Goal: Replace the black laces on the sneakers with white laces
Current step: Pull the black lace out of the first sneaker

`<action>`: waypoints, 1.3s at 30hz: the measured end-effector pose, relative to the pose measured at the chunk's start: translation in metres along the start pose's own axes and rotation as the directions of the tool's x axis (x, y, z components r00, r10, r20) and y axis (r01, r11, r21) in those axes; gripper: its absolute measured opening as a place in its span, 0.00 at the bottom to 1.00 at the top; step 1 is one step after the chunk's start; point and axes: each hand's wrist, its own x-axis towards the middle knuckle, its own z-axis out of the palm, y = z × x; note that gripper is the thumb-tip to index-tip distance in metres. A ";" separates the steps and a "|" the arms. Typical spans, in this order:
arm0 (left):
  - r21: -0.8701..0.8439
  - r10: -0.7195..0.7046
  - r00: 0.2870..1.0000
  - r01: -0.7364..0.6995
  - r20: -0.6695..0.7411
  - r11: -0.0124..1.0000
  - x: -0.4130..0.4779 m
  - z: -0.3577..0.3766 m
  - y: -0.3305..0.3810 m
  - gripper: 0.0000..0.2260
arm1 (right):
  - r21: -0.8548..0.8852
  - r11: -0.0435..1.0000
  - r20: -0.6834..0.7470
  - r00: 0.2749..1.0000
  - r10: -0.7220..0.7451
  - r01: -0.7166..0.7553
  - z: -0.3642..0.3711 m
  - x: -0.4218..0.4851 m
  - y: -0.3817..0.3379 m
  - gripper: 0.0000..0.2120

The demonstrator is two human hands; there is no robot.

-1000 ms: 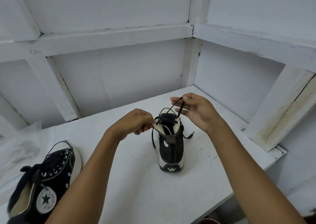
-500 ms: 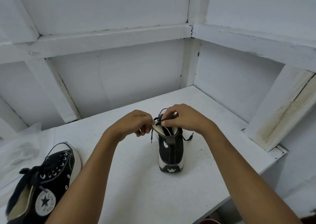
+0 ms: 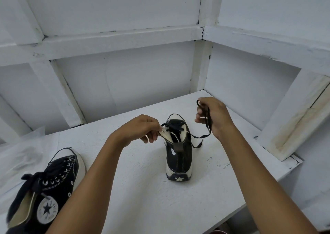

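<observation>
Lighting is even, diffuse and cool white; the source is not in view. Shadows are soft: a faint one beside the shoe (image 3: 178, 160) on the table (image 3: 142, 203), and thin dark lines under the beams (image 3: 107, 41). White surfaces hold their texture throughout. The centre is sharp and the lace (image 3: 198, 137) crisp. The right hand (image 3: 216, 116) is slightly blurred at the fingers. Wide-angle distortion bends the beams toward the edges. The second shoe (image 3: 46, 189), lower left, is stretched and soft.

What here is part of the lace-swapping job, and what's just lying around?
Job: middle sneaker, held by the left hand; black lace, in the right hand; second sneaker, laced in black.
Lying about: clear plastic sheet; white table.
</observation>
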 end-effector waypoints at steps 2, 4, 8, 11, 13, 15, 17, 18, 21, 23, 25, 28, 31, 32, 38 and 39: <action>0.027 -0.003 1.000 0.003 -0.018 1.000 0.001 -0.001 0.002 0.08 | -0.300 0.954 -0.014 1.000 -0.025 0.020 -0.005 0.000 0.005 0.11; 0.045 0.014 0.999 -0.012 -0.049 0.999 0.002 -0.001 0.005 0.05 | -0.585 0.809 -0.017 0.997 -0.077 0.052 -0.008 0.000 0.012 0.14; 0.099 0.090 0.989 -0.078 -0.119 0.992 0.006 -0.001 0.010 0.06 | -0.858 0.510 0.021 0.996 -0.083 0.061 -0.009 -0.005 0.021 0.19; 0.156 0.159 0.977 -0.137 -0.139 0.978 0.009 0.001 0.014 0.06 | -0.865 0.494 0.034 0.993 -0.109 0.084 -0.008 -0.008 0.018 0.19; 0.183 0.193 0.972 -0.166 -0.137 0.969 0.011 0.003 0.017 0.05 | -0.804 0.587 0.069 0.995 -0.067 0.095 -0.005 -0.012 0.010 0.16; 0.202 0.212 0.969 -0.184 -0.125 0.962 0.013 0.004 0.020 0.05 | -0.789 0.604 0.169 0.985 0.037 0.113 -0.002 -0.017 0.001 0.16; 0.242 0.225 0.969 -0.195 -0.102 0.950 0.015 0.006 0.026 0.03 | -0.803 0.579 0.249 0.962 0.114 0.139 0.002 -0.020 -0.003 0.15; 0.260 0.229 0.969 -0.199 -0.090 0.945 0.016 0.008 0.029 0.03 | -0.799 0.585 0.267 0.954 0.137 0.139 0.003 -0.021 -0.003 0.13; 0.284 0.228 0.973 -0.209 -0.033 0.936 0.018 0.014 0.037 0.02 | -0.756 0.644 0.271 0.951 0.146 0.117 0.004 -0.021 -0.001 0.10; 0.326 0.205 0.979 -0.193 -0.004 0.925 0.020 0.018 0.040 0.01 | -0.726 0.681 0.267 0.952 0.152 0.095 0.004 -0.021 0.000 0.10; 0.369 0.194 0.981 -0.182 0.006 0.911 0.022 0.023 0.041 0.01 | -0.706 0.704 0.261 0.952 0.160 0.075 0.002 -0.021 0.001 0.11; 0.379 0.210 0.978 -0.186 -0.021 0.906 0.023 0.026 0.040 0.04 | -0.694 0.718 0.249 0.954 0.165 0.057 0.000 -0.021 0.002 0.11; 0.330 0.223 0.970 -0.181 -0.094 0.927 0.021 0.021 0.037 0.04 | -0.705 0.708 0.227 0.960 0.162 0.047 0.000 -0.020 0.002 0.11; 0.298 0.227 0.964 -0.178 -0.137 0.938 0.021 0.018 0.035 0.04 | -0.706 0.707 0.220 0.962 0.163 0.042 -0.001 -0.020 0.003 0.11; 0.098 0.104 0.883 -0.066 -0.458 0.993 0.023 -0.005 0.017 0.05 | -0.699 0.715 0.219 0.959 0.179 0.026 -0.003 -0.020 0.003 0.10; 0.142 0.096 0.890 -0.036 -0.445 0.989 0.023 -0.007 0.015 0.04 | -0.696 0.718 0.220 0.958 0.183 0.022 -0.003 -0.019 0.003 0.10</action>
